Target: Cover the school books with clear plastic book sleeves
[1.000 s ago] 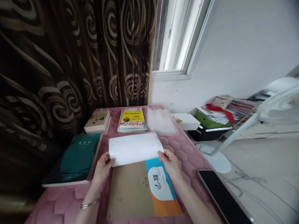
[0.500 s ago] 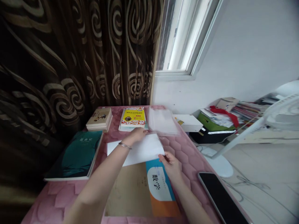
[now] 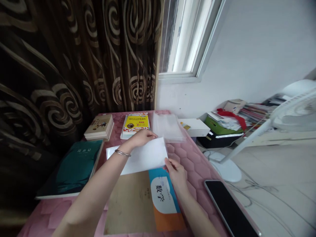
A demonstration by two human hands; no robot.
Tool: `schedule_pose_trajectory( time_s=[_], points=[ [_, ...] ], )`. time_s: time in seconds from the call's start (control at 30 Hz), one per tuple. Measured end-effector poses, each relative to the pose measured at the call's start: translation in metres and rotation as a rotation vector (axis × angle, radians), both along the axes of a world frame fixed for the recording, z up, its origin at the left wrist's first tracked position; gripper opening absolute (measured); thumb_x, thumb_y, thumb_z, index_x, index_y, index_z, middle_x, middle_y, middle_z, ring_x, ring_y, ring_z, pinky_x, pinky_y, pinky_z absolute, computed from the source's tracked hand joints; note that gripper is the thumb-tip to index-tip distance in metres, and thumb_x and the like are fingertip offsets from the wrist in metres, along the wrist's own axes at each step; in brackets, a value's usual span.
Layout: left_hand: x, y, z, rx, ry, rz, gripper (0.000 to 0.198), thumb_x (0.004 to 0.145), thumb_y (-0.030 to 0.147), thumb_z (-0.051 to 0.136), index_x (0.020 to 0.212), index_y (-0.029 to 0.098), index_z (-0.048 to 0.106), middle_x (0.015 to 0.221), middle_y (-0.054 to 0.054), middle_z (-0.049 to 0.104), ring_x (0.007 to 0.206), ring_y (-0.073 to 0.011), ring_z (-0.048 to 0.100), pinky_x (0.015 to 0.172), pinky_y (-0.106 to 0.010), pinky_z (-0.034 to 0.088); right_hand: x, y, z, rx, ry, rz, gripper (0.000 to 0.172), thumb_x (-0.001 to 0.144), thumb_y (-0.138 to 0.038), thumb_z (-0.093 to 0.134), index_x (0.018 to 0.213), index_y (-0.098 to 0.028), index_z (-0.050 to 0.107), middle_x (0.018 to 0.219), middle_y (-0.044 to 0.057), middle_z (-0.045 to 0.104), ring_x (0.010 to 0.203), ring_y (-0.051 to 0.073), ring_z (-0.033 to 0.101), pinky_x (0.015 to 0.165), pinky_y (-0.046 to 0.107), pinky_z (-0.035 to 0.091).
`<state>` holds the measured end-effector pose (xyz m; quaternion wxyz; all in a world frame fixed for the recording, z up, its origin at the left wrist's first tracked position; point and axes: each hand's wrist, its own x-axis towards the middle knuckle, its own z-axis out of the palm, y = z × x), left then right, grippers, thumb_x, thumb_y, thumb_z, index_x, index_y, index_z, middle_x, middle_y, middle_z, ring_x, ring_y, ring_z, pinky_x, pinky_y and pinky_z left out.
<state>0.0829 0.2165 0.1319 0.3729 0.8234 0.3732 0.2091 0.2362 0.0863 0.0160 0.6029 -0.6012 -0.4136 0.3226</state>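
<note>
A white sheet (image 3: 145, 154) is held slightly raised over a textbook (image 3: 130, 204) with a brown, blue and orange cover. My left hand (image 3: 143, 137), with a bracelet at the wrist, pinches the sheet's far edge close to its right corner. At the right edge, lower down, the thumb and fingers of my right hand (image 3: 175, 171) are closed on the same sheet. The far part of the textbook is hidden beneath it. Just beyond my left hand lie clear plastic covers (image 3: 168, 126) and a yellow-covered book (image 3: 137, 122).
On the pink quilted cloth (image 3: 195, 168) are a dark green book (image 3: 74, 168), a stack of small books (image 3: 100, 126) and a phone (image 3: 229, 207). A white box (image 3: 196, 126) sits by the right edge. Beside it on the floor stand a fan (image 3: 229, 171) and a filled bin (image 3: 222, 130).
The view has shifted slightly, moving everything a little left in the picture. Both hands keep their hold on the white sheet; its position over the textbook is nearly the same.
</note>
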Motion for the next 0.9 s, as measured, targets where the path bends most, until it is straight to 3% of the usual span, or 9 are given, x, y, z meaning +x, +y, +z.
schedule_pose_trajectory(
  time_s=[0.33,0.63,0.77,0.9],
  points=[
    [0.005,-0.011,0.012,0.103,0.068,-0.027,0.03,0.085,0.018,0.052,0.104,0.016,0.075,0.096,-0.005,0.077,0.087,-0.0182,0.067,0.079,-0.026,0.047,-0.005,0.003,-0.007,0.009,0.017,-0.024,0.048,0.076,-0.063,0.06,0.076,-0.016,0.069,0.055,0.001,0.06,0.054,0.018,0.055,0.055,0.028,0.044],
    [0.005,-0.014,0.007,0.05,0.064,-0.06,0.03,0.085,0.02,0.052,0.103,0.016,0.075,0.097,-0.004,0.077,0.086,-0.0177,0.066,0.076,-0.025,0.046,-0.008,0.0,-0.007,0.018,0.028,-0.045,0.043,0.079,-0.059,0.06,0.073,-0.017,0.067,0.058,0.001,0.058,0.058,0.016,0.052,0.055,0.027,0.041],
    [0.001,-0.015,0.012,0.018,0.048,-0.048,0.032,0.081,0.019,0.058,0.108,0.014,0.073,0.101,-0.007,0.076,0.087,-0.0185,0.066,0.077,-0.026,0.047,-0.008,0.002,-0.012,0.006,0.073,-0.052,0.045,0.078,-0.06,0.06,0.074,-0.016,0.068,0.059,0.001,0.058,0.057,0.016,0.05,0.054,0.027,0.04],
    [-0.009,-0.016,0.021,0.124,0.244,-0.033,0.027,0.074,0.017,0.064,0.099,0.016,0.075,0.093,-0.004,0.076,0.085,-0.0183,0.065,0.075,-0.025,0.045,-0.009,0.004,-0.016,0.004,0.096,-0.072,0.046,0.076,-0.062,0.061,0.071,-0.016,0.066,0.058,0.0,0.058,0.057,0.015,0.05,0.055,0.026,0.04]
  ],
)
